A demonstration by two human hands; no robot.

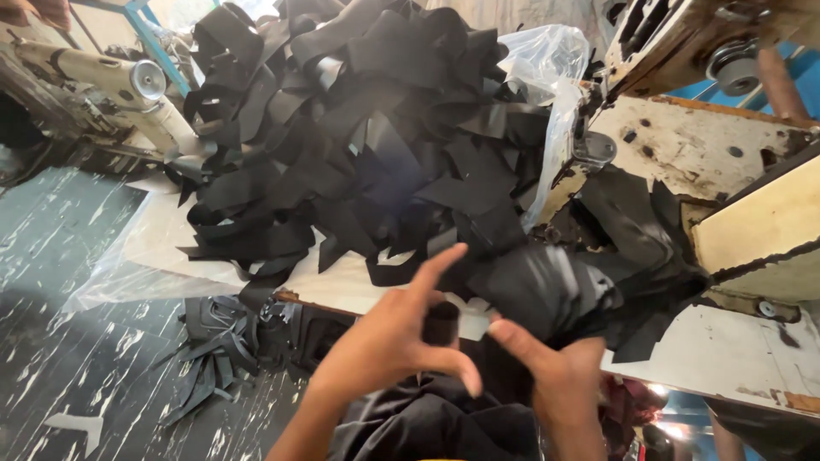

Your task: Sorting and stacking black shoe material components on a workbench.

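My left hand (389,341) is raised at the table's near edge, fingers spread and curled around a small piece of black fabric (442,323) pinched between thumb and fingers. My right hand (559,371) is just to its right, thumb pointing toward the same piece and resting against a bunched black fabric (547,290) that runs toward the sewing machine (683,137). Whether the right hand actually grips cloth is blurred. A big heap of black fabric strips (359,137) covers the table behind both hands.
A clear plastic bag (547,60) lies beside the heap. The worn white table (735,358) carries the sewing machine at right. More black scraps (213,358) lie on the dark marbled floor at left. Another sewing machine (111,85) stands far left.
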